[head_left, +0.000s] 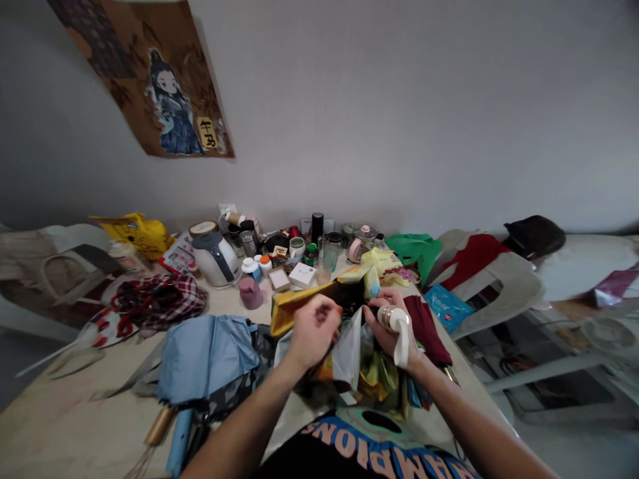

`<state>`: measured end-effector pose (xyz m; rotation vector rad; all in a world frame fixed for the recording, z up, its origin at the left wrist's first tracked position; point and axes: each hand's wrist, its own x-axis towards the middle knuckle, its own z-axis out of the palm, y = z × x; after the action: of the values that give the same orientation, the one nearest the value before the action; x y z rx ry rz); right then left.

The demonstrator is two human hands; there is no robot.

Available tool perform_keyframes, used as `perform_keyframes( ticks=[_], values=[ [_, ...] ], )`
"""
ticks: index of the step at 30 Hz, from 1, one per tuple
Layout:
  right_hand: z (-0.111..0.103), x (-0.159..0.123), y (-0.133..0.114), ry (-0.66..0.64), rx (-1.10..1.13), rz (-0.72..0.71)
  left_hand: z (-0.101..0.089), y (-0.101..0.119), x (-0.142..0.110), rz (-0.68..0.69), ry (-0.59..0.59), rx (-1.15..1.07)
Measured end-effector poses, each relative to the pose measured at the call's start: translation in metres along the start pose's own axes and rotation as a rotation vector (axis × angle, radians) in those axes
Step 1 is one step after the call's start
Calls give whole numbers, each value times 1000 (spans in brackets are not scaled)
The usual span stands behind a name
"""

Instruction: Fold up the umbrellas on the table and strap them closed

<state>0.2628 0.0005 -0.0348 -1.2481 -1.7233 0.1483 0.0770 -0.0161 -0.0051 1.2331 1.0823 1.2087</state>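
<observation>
Yellow-and-white plastic bag [345, 352] at the table's near edge, in front of the person's torso, mouth open, inside dark; contents can't be made out. Left hand [315, 329] at bag's left rim, fingers curled in close together; small orange bit at fingertips, unclear what. Right hand [392, 326] at right rim, thumb and fingers nearly closed, pinch on the bag partly hidden; white strap-like item with gold band [398, 326] over this hand, its identity hard to tell. Maroon folded item [426, 329] just right of the bag, partly covered by hand and forearm. Left of bag: light blue folded umbrella [204, 356] on camouflage cloth [239, 386], cloth mostly covered; whisk [144, 456] below, cut off by frame bottom. Behind bag: white box [302, 275], pink cup [250, 293], kettle [215, 258], crowded jars and bottles [287, 249], several overlapping, labels unreadable. Green bag [415, 250] back right, blue packet [448, 307] near table's right edge, print too blurred to read. Wall poster [154, 80] cut off at top.
</observation>
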Motion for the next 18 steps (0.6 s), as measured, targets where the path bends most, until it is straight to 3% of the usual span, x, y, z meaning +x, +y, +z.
perform_keyframes(
  ticks=[1, 3, 8, 12, 18],
  values=[
    [-1, 1, -1, 20, -9, 6, -8, 1, 4, 99, 129, 51],
    [-2, 3, -4, -3, 21, 20, -18, 5, 12, 240, 226, 137],
    [-1, 0, -9, -128, 111, 28, -20, 6, 30, 281, 105, 147],
    [1, -2, -5, -161, 125, 8, -12, -9, 37, 227, 47, 137],
    [-6, -1, -7, -161, 83, 30, 2, -17, 40, 321, -90, 256]
  ],
)
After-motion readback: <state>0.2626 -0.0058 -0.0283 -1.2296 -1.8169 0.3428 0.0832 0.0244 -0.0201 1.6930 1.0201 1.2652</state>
